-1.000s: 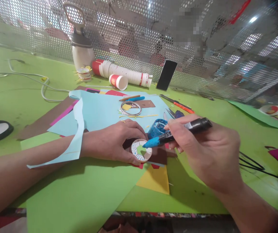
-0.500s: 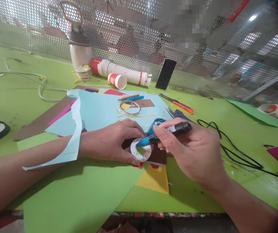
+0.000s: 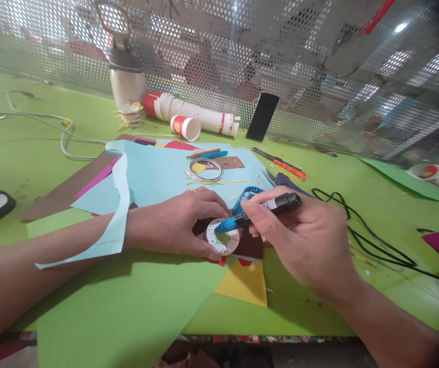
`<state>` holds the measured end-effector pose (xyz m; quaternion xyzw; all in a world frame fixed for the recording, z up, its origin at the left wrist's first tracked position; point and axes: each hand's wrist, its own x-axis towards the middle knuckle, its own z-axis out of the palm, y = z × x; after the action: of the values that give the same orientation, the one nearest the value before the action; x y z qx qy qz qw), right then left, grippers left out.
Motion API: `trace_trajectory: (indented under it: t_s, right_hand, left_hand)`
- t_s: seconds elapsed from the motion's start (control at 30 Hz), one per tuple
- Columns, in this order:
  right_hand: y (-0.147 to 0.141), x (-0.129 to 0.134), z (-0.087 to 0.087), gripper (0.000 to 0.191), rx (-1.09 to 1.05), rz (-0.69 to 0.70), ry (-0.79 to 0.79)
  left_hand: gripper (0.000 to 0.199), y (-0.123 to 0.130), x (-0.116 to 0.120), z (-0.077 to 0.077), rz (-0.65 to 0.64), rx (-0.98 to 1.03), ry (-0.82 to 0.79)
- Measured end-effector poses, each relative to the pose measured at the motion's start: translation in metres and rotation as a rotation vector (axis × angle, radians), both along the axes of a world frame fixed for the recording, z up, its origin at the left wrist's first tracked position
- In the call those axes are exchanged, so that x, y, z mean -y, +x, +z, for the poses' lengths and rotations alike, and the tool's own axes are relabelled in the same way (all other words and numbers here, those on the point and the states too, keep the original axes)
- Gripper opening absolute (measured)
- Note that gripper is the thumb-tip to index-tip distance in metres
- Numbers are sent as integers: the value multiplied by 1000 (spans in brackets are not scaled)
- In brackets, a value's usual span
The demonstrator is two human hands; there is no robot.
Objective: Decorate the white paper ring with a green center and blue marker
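Observation:
My left hand (image 3: 188,222) grips a small round white paper piece (image 3: 232,244) by its left side, thumb at the lower edge. Blue dots cover part of its ring, and its middle is green. Between the fingers of my right hand (image 3: 303,235) is a blue marker (image 3: 257,214) with a black end. The marker's tip meets the upper part of the ring. Behind the marker lies a blue tape-like loop (image 3: 253,191), partly hidden. A curled light blue paper strip (image 3: 119,179) crosses my left wrist.
Light blue paper (image 3: 154,168) carries a tape ring (image 3: 206,170) and pens. Farther back are stacked paper cups (image 3: 200,116), a bottle (image 3: 127,82) and a phone (image 3: 262,116). Scissors (image 3: 286,181), a cutter (image 3: 286,166) and a black cable (image 3: 376,248) lie to the right.

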<state>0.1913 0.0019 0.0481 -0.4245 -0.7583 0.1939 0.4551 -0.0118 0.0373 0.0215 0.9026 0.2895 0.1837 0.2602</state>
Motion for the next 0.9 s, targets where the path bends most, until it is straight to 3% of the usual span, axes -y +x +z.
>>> trace_trajectory:
  t_s: [0.3,0.63,0.9]
  right_hand:
    - [-7,0,0,23,-38,-41,-2]
    - [-8,4,-2,27,70,-4,187]
    - [-5,2,-4,26,-69,-5,85]
  left_hand:
    - [49,0,-1,-3,35,-9,-16]
    - [42,-1,-2,-3,28,24,-37]
    - [45,0,-1,-3,27,8,-5]
